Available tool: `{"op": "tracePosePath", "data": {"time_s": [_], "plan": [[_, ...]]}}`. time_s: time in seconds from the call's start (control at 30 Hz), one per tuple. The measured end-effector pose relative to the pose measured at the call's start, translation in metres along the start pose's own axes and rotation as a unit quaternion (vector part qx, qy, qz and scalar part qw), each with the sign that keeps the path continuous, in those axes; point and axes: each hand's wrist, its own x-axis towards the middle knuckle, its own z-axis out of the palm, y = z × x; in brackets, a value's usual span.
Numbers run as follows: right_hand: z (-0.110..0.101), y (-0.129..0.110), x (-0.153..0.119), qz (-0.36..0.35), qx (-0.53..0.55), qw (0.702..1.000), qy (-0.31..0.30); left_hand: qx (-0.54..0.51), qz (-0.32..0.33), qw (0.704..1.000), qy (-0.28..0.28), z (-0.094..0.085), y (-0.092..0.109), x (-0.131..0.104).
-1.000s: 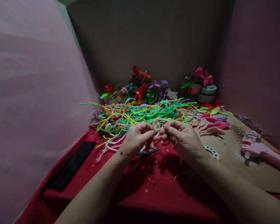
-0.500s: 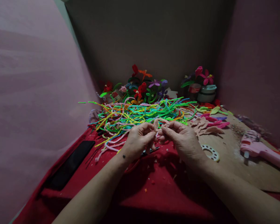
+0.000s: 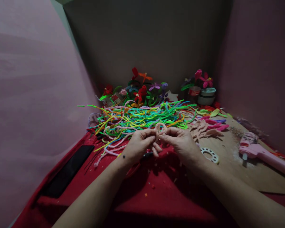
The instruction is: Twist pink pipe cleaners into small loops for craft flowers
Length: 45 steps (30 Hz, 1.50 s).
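Between my two hands a pale pink pipe cleaner (image 3: pixel 161 126) is bent into a small upright loop. My left hand (image 3: pixel 142 143) pinches it from the left, thumb against forefinger, with the lower fingers curled loosely beneath. From the right, my right hand (image 3: pixel 181 143) pinches the loop's base; its other fingers are partly hidden. Just beyond the hands lies a tangled heap of bright pipe cleaners (image 3: pixel 142 115) in green, yellow, blue, orange and pink. A dark tool (image 3: pixel 147 155) lies under my left hand, mostly covered, so its kind is unclear.
Pink hot glue gun (image 3: pixel 261 152), white ring with holes (image 3: pixel 210 154) and beige pipe-cleaner pieces (image 3: pixel 200 129) rest on a brown board (image 3: pixel 230 171) at right. A black phone (image 3: pixel 70 171) lies on the red cloth (image 3: pixel 166 202). Pipe-cleaner flowers (image 3: pixel 141 91) stand behind.
The pink pipe cleaner, earlier a flatter, wider arch, now forms a rounder, upright loop. My hands have come slightly closer together. The whole view has shifted a little.
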Motion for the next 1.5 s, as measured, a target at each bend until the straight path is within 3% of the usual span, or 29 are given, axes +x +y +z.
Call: {"op": "tracePosePath", "data": {"time_s": [0.2,0.37,0.6,0.93,1.07,1.17,1.27,1.37,1.5], "plan": [[-0.004,0.002,0.006,-0.003,0.099,0.995,-0.008,0.010,-0.022,1.000,-0.001,-0.002,0.000,0.000],[-0.011,0.004,0.009,0.001,0.049,0.996,-0.074,0.031,-0.059,0.997,-0.048,-0.001,0.002,-0.003],[-0.010,0.009,0.010,0.008,0.064,0.998,0.001,0.120,-0.095,0.987,-0.048,-0.013,0.003,0.000],[-0.006,0.007,0.007,0.031,0.084,0.996,0.015,0.285,-0.019,0.957,-0.049,-0.018,0.014,-0.005],[-0.004,0.008,0.004,0.015,0.063,0.998,0.022,0.345,0.044,0.936,-0.058,-0.020,0.012,-0.006],[-0.003,0.008,0.003,-0.007,0.049,0.998,0.032,0.300,0.054,0.950,-0.059,-0.016,0.010,-0.006],[-0.002,0.010,0.004,0.002,0.063,0.997,0.037,0.214,0.009,0.975,-0.060,-0.008,0.008,-0.006],[-0.001,0.012,0.004,0.013,0.087,0.996,0.003,0.171,-0.030,0.985,-0.021,-0.003,0.008,-0.007],[0.002,0.014,0.002,0.021,0.090,0.994,-0.050,0.144,-0.029,0.989,0.011,0.000,0.008,-0.007]]}}
